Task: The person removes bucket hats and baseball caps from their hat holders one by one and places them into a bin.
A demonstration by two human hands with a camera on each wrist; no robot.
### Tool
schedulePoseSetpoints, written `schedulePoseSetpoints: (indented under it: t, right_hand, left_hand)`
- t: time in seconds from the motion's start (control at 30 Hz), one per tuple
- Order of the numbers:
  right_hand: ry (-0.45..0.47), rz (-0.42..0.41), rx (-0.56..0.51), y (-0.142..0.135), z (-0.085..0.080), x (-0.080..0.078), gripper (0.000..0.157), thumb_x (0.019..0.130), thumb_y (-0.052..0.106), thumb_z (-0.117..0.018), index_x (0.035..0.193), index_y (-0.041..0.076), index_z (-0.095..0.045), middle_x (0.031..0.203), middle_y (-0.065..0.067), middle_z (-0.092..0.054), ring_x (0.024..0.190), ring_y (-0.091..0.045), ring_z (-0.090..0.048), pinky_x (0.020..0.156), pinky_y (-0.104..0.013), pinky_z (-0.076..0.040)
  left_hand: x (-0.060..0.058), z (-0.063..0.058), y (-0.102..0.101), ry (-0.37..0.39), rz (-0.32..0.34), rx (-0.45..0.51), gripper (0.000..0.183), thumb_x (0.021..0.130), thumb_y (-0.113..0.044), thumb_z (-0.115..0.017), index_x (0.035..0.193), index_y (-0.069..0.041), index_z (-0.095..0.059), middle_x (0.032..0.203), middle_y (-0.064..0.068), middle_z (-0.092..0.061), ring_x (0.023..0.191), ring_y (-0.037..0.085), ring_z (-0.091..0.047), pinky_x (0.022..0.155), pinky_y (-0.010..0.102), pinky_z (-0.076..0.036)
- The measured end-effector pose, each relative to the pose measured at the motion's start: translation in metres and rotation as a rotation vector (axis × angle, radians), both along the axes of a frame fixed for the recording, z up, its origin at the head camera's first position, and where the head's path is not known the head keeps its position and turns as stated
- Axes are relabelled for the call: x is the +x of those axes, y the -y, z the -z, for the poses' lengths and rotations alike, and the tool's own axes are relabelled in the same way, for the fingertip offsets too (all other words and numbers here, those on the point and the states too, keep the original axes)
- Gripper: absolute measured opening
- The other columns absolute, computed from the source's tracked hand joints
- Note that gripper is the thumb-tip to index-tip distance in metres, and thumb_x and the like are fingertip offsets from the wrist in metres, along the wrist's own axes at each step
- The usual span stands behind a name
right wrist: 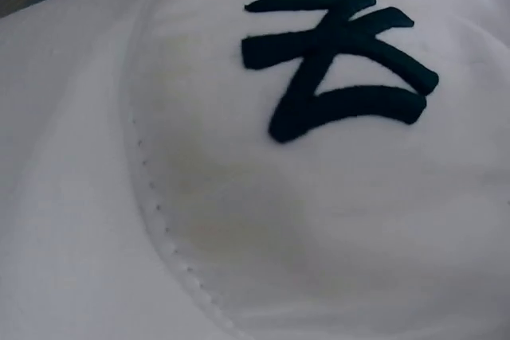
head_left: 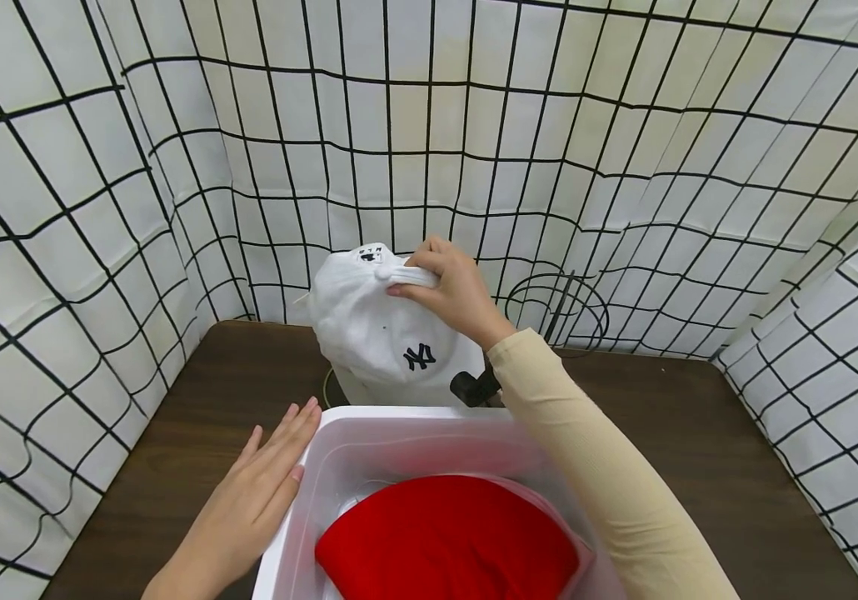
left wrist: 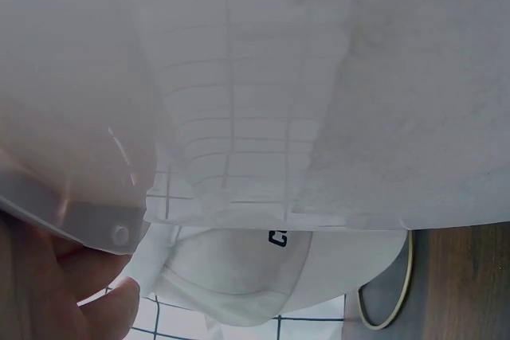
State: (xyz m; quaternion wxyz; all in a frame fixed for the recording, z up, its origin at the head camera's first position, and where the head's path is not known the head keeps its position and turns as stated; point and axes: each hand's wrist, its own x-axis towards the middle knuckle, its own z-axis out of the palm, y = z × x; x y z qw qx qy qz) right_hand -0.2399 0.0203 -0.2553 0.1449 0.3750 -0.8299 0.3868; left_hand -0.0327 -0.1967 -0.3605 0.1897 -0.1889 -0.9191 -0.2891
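My right hand [head_left: 459,292] pinches a fold at the top of a white baseball cap [head_left: 369,342] just behind the bin. Dark NY lettering marks its front; in the right wrist view the same cap [right wrist: 223,189] fills the picture. A white plastic bin [head_left: 406,413] stands in front, with a red cap-like cloth piece [head_left: 444,533] inside. Along the bin's left rim, my left hand [head_left: 249,492] rests with fingers extended. In the left wrist view, those fingers [left wrist: 111,308] lie right at the rim, and the bin wall [left wrist: 239,77] covers most of the picture.
The bin stands on a dark brown wooden table [head_left: 152,458]. Black wire grid panels [head_left: 429,153] with white sheeting rise behind and on both sides. A round black wire frame [head_left: 607,317] is at the back right. A black device [head_left: 474,387] sits under the right wrist.
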Motion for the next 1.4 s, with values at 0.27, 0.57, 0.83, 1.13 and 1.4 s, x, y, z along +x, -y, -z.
schedulePoseSetpoints:
  t: [0.27, 0.57, 0.83, 1.13, 1.4]
  right_hand:
    - [-0.037, -0.036, -0.026, -0.008, 0.001, -0.001, 0.016, 0.078, 0.018, -0.077, 0.084, 0.006, -0.068, 0.084, -0.001, -0.062, 0.076, -0.012, -0.053, 0.067, -0.025, -0.043]
    - [-0.118, -0.013, -0.125, -0.021, -0.011, 0.001, 0.015, 0.078, 0.016, -0.076, 0.080, 0.007, -0.065, 0.077, -0.001, -0.058, 0.070, -0.013, -0.048, 0.061, -0.026, -0.041]
    - [-0.135, 0.056, -0.159, -0.027, -0.011, 0.002, 0.014, 0.080, 0.014, -0.075, 0.084, 0.003, -0.066, 0.082, -0.006, -0.062, 0.072, -0.016, -0.053, 0.062, -0.028, -0.044]
    - [-0.138, 0.049, -0.208, -0.040, -0.015, 0.004, 0.015, 0.080, 0.011, -0.074, 0.081, 0.003, -0.062, 0.078, -0.006, -0.059, 0.070, -0.015, -0.051, 0.059, -0.028, -0.045]
    - [-0.127, -0.022, -0.210, -0.053, -0.021, 0.013, 0.012, 0.078, 0.007, -0.076, 0.080, 0.002, -0.065, 0.077, -0.006, -0.060, 0.068, -0.013, -0.050, 0.058, -0.025, -0.044]
  left_hand:
    - [0.000, -0.001, 0.000, -0.003, 0.003, 0.007, 0.058, 0.094, -0.007, -0.051, 0.148, -0.016, -0.033, 0.150, 0.003, -0.034, 0.139, 0.019, -0.027, 0.113, 0.050, -0.015]
    - [0.001, 0.000, 0.002, -0.008, 0.002, 0.004, 0.058, 0.094, -0.007, -0.051, 0.148, -0.016, -0.032, 0.150, 0.003, -0.033, 0.139, 0.018, -0.027, 0.115, 0.041, -0.011]
    - [0.001, 0.000, 0.002, -0.006, 0.000, 0.014, 0.058, 0.094, -0.007, -0.051, 0.148, -0.017, -0.032, 0.150, 0.003, -0.033, 0.139, 0.018, -0.027, 0.115, 0.042, -0.011]
    - [0.000, 0.001, 0.001, -0.006, -0.004, 0.010, 0.058, 0.094, -0.009, -0.052, 0.148, -0.018, -0.032, 0.150, 0.002, -0.034, 0.139, 0.018, -0.027, 0.115, 0.041, -0.010]
    - [0.000, 0.002, 0.001, -0.006, -0.002, 0.012, 0.058, 0.094, -0.009, -0.051, 0.148, -0.017, -0.032, 0.150, 0.004, -0.034, 0.139, 0.016, -0.025, 0.115, 0.040, -0.009]
